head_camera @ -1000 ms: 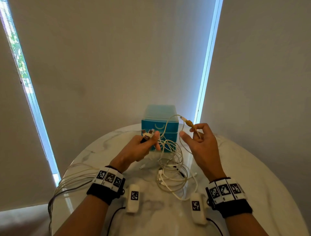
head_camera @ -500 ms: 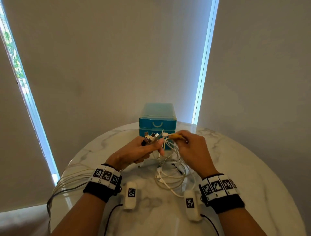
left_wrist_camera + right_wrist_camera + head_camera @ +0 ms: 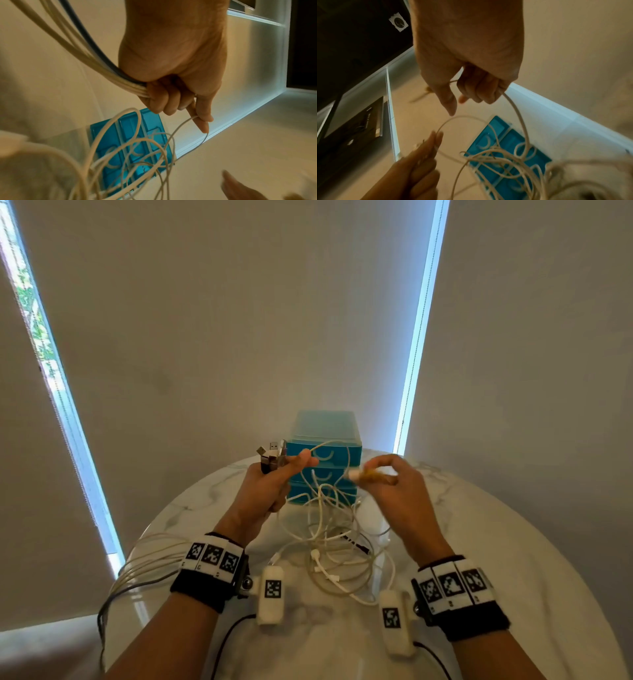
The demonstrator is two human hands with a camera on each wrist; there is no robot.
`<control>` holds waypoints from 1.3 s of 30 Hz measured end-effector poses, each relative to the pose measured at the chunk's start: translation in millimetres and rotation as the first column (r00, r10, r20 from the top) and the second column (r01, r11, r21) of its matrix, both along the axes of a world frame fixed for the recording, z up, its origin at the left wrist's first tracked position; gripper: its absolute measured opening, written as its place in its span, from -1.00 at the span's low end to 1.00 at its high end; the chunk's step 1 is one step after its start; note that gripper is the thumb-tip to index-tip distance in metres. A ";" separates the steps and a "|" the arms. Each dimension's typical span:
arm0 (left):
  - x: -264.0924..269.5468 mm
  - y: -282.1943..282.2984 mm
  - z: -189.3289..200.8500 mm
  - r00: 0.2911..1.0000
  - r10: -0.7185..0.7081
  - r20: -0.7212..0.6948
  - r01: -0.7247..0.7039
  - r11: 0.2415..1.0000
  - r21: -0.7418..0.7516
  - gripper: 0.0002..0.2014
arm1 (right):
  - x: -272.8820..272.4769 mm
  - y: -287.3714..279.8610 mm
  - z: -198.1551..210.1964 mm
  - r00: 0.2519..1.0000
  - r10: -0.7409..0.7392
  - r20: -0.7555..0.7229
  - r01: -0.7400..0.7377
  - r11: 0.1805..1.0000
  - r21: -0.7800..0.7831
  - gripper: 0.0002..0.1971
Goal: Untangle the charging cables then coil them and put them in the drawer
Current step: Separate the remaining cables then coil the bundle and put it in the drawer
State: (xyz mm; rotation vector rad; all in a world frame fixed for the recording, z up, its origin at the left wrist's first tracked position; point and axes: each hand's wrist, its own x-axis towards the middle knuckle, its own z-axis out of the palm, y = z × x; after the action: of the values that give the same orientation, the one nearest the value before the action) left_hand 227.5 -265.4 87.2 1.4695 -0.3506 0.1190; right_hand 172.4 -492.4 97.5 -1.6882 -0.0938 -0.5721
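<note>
A tangle of white charging cables (image 3: pixel 337 546) lies on the round marble table (image 3: pixel 513 559), its loops rising to both raised hands. My left hand (image 3: pixel 270 477) grips a bundle of cables (image 3: pixel 96 59) in its fist, with several USB plugs (image 3: pixel 272 455) sticking up above it, and pinches one thin white strand (image 3: pixel 187 120) between thumb and forefinger. My right hand (image 3: pixel 387 477) holds a yellowish plug end (image 3: pixel 364 474) in its fingertips, and a cable (image 3: pixel 517 111) runs out under its curled fingers. Behind the hands stands the blue drawer unit (image 3: pixel 325 453), its drawers closed.
The bundled cables (image 3: pixel 147 570) trail from the left hand off the table's left edge. Wrist bands with markers and white camera pods (image 3: pixel 272 594) sit on both forearms. Grey blinds hang behind the table.
Both hands have risen and drawn apart after meeting over the tangle. The left hand now pinches a strand and holds the plugs higher; the right pulls the yellowish plug end to the right.
</note>
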 end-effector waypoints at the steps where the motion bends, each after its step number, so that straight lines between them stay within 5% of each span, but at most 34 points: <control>1: -1.7 -0.4 1.9 0.999 -0.039 0.001 0.039 0.999 -0.016 -0.65 | 0.1 7.9 -2.3 0.997 0.072 -0.032 -0.074 0.996 -0.053 -0.80; 8: -11.8 -3.6 13.8 0.988 -0.132 0.082 0.127 0.990 0.069 -0.63 | 9.4 40.6 -23.7 0.979 0.187 -0.079 -0.202 0.937 -0.284 -0.80; 12: -9.9 -6.5 12.7 0.989 -0.098 0.111 0.083 0.987 0.134 -0.64 | 12.4 33.0 -25.2 0.998 0.066 0.023 -0.059 0.968 -0.242 -0.85; 16: -0.7 -7.0 4.5 0.997 -0.042 0.059 0.016 0.919 0.395 -0.65 | 15.6 17.5 -19.7 0.997 -0.049 0.065 0.060 0.980 -0.187 -0.82; 20: 7.3 -8.2 -5.9 0.997 0.036 -0.066 -0.001 0.885 0.466 -0.71 | 13.2 2.7 -11.8 0.993 -0.103 0.062 0.097 0.991 0.093 -0.81; 24: 15.9 2.2 -12.4 0.988 0.118 -0.097 -0.057 0.875 0.481 -0.79 | 12.3 -19.6 -5.4 0.993 -0.120 0.015 0.103 0.904 0.416 -0.77; 29: 16.7 -1.0 -11.0 0.991 0.106 0.085 -0.131 0.910 0.394 -0.77 | 13.6 -23.8 -13.9 0.992 0.087 -0.088 -0.024 0.832 0.555 -0.72; 34: 14.8 -13.9 -6.7 0.990 0.004 0.140 -0.075 0.858 0.508 -0.63 | 11.3 -19.9 -5.9 0.921 0.388 -0.028 -0.289 0.732 0.617 -0.76; 39: 14.9 -18.5 -8.8 0.989 0.054 0.140 -0.121 0.839 0.531 -0.71 | 12.2 -9.2 -7.1 0.914 0.404 -0.027 -0.320 0.763 0.561 -0.59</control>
State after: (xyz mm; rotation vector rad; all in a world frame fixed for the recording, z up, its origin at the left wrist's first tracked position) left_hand 242.3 -283.9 78.5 2.0476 -0.4362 0.1940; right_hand 184.6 -501.5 90.4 -1.0984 -0.1341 -0.1470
